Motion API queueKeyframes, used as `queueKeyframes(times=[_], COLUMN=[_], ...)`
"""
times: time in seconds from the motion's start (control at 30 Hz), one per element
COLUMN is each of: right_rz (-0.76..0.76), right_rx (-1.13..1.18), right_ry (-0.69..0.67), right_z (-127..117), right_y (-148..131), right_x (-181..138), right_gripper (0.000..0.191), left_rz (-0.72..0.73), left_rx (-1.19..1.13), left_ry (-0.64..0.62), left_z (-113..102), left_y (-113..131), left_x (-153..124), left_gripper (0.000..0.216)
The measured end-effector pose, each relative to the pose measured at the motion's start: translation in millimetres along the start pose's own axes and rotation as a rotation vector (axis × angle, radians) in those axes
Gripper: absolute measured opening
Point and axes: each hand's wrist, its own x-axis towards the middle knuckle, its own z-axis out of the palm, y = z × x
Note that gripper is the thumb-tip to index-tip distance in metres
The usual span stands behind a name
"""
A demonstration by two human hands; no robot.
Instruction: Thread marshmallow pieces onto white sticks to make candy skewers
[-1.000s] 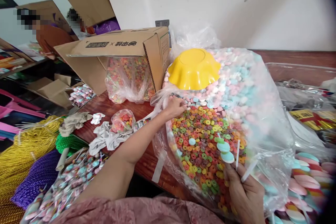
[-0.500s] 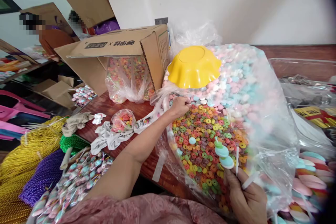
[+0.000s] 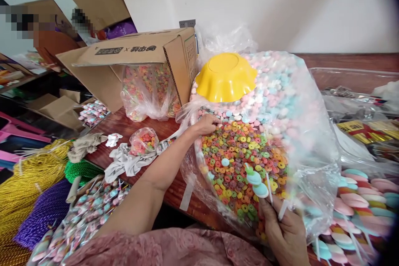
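My right hand (image 3: 285, 226) grips a candy skewer (image 3: 257, 183) with blue-and-white marshmallows and a green gummy ring at its tip. White sticks (image 3: 269, 189) poke out between the same fingers. Under the skewer spreads a heap of colourful gummy rings (image 3: 240, 153) on clear plastic. My left hand (image 3: 208, 124) reaches across to the far left edge of that heap, where it meets pink, blue and white marshmallows (image 3: 271, 79). Its fingers are bent together among the sweets; what they hold, if anything, is hidden. Just beyond it, a yellow wavy-rimmed bowl (image 3: 226, 77) lies upside down on the marshmallows.
A cardboard box (image 3: 124, 52) on its side holds bagged gummy rings. Left lie a small gummy bag (image 3: 144, 141), grey gloves (image 3: 124, 164) and a bin of wrapped skewers (image 3: 84, 212). Finished skewers (image 3: 355, 212) are piled at right. A person (image 3: 50, 41) is at far left.
The view has turned slightly right, so the scene sits further left. My left hand stays at the marshmallow edge, and my right hand still has the skewer.
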Motion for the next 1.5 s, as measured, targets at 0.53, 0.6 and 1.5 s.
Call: queueKeyframes(times=[0.53,0.6,1.5], right_rz=[0.013,0.007,-0.007], right_rx=[0.009,-0.016,-0.137], right_ry=[0.024,0.031,-0.155], right_z=[-0.1,-4.2,10.5], right_y=[-8.5,-12.0,-47.2], right_x=[-7.0,-3.6,-1.1], right_gripper=[0.023,0.027,0.024], left_rz=[0.003,-0.053,-0.141], left_rx=[-0.111,-0.352,-1.176], left_ry=[0.255,0.334,0.506], left_z=[-6.0,-9.5,78.8], left_y=[11.2,18.9,72.7], left_x=[-8.6,-28.7,-153.5], left_gripper=[0.014,0.018,0.039])
